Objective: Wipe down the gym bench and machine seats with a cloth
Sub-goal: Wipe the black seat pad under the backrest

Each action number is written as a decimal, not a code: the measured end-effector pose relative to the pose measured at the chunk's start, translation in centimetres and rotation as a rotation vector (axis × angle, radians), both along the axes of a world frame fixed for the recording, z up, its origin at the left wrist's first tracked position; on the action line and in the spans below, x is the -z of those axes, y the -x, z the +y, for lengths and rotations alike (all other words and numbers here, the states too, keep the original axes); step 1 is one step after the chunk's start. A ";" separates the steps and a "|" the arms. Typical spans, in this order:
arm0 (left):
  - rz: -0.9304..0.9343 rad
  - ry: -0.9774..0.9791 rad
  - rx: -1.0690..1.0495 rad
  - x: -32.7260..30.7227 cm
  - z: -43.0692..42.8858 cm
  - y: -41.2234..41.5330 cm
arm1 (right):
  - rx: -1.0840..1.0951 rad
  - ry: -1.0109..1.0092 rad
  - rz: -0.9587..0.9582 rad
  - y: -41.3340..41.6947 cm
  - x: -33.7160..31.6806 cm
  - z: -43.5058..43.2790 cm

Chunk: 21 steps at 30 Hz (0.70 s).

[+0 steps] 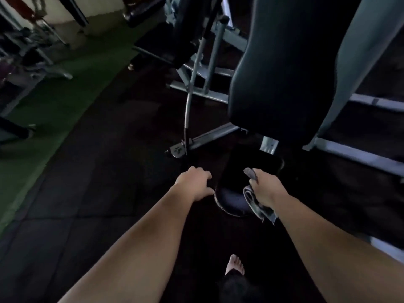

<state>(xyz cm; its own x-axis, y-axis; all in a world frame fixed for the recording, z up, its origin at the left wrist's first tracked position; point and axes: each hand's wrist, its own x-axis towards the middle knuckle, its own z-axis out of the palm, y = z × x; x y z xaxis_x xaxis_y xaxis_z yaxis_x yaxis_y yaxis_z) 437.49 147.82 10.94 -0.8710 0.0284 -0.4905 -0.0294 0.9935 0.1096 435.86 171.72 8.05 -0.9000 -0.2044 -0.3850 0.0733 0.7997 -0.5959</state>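
Gym, machine/weights rm. The floor point(87, 193) near me is black rubber tiles w/ seams showing. A green turf strip point(54, 101) runs along the left toward the far side. Right in front is a machine w/ a grey painted steel frame point(209, 136) lying low across the floor. It has a tall black padded backrest point(273, 73) on the right and a small black seat pad point(231, 200) near its foot. A thin steel rod point(188, 110) drops to a bracket point(178, 149) at the frame's left end. Far left are more grey frames point(43, 68) & dark pads, too blurry to tell which machines. Light's dim. My bare foot point(235, 264) is on the tiles.
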 end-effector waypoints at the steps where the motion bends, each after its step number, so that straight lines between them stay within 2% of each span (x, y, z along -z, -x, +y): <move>1: -0.013 0.003 0.035 1.0 -0.1 1.5 | 0.012 -0.020 -0.013 0.7 0.7 -0.2; 10: -0.111 -0.074 0.279 12.5 -0.8 10.5 | 0.129 -0.205 -0.111 5.5 11.7 -2.2; 13: -0.098 -0.122 0.340 17.0 -0.7 12.4 | 0.107 -0.305 -0.056 7.0 15.8 -3.6; 16: -0.048 -0.161 0.395 21.5 -0.3 13.6 | 0.017 -0.489 -0.001 7.4 18.9 -5.2; 18: -0.017 -0.184 0.419 24.1 0.0 13.9 | 0.076 -0.488 0.000 6.9 21.3 -5.7; 21: 0.015 -0.216 0.443 27.1 0.0 13.6 | 0.089 -0.490 0.124 5.9 24.5 -5.9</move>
